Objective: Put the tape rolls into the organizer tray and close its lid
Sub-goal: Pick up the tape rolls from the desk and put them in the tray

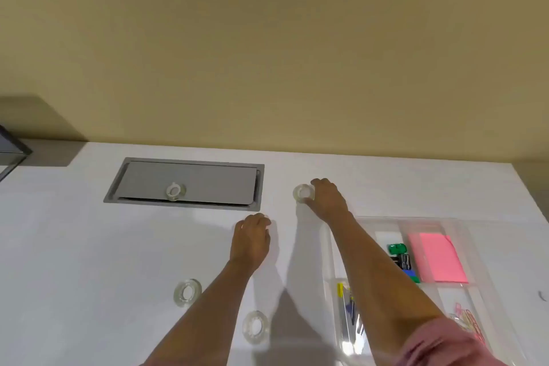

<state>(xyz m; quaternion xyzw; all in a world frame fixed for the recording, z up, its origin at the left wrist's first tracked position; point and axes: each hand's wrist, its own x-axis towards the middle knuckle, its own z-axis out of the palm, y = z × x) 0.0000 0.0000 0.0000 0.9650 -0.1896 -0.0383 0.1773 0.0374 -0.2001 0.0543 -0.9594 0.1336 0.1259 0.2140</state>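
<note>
Several clear tape rolls lie on the white table. My right hand (326,197) reaches far forward, thumb and fingers closed around one tape roll (303,192). My left hand (252,236) rests curled, palm down, on the table left of it; a pale bit shows at its fingertips and anything under it is hidden. Two more rolls lie flat near me, one (187,292) left of my left forearm and one (255,327) between my forearms. Another roll (173,191) sits on the grey hatch. The clear organizer tray (463,221) lies at the right, under my right forearm.
A grey cable hatch (208,180) is set into the table at the back. The tray holds pink sticky notes (439,258), green and black clips (399,255), coloured paper clips (468,321) and pens (349,306). A beige wall stands behind the table.
</note>
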